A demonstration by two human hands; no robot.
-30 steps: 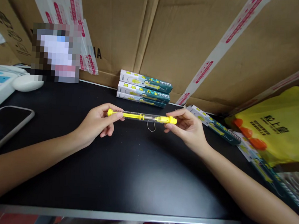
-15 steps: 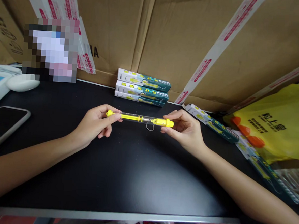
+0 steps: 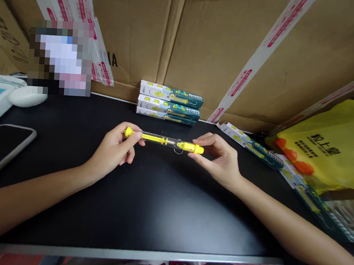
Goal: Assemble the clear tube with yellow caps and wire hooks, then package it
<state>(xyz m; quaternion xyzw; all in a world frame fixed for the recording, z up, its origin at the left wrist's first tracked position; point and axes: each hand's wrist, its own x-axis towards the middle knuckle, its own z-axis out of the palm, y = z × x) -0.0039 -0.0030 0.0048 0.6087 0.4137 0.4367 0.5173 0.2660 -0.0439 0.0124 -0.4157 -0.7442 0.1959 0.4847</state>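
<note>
A spring scale (image 3: 155, 138), a clear tube with yellow parts inside and yellow ends, is held level above the black table between both hands. My left hand (image 3: 119, 145) pinches its left end, thumb in front and fingers behind. At the other end, my right hand (image 3: 219, 153) grips the yellow cap between thumb and fingertips. Just behind the tube, a curved metal wire piece (image 3: 178, 151) lies on the table, partly hidden by the tube.
Printed spring scale boxes (image 3: 168, 108) are stacked against the cardboard wall (image 3: 134, 38). Another box (image 3: 249, 147) lies right, near a yellow plastic bag (image 3: 329, 146). Leftward are a phone (image 3: 4, 150) and a white mouse (image 3: 27, 96). The table's front edge (image 3: 133, 254) runs below.
The right end of the spring scale has dipped slightly toward me with my right hand, and its left end has risen a little. Both hands keep their hold.
</note>
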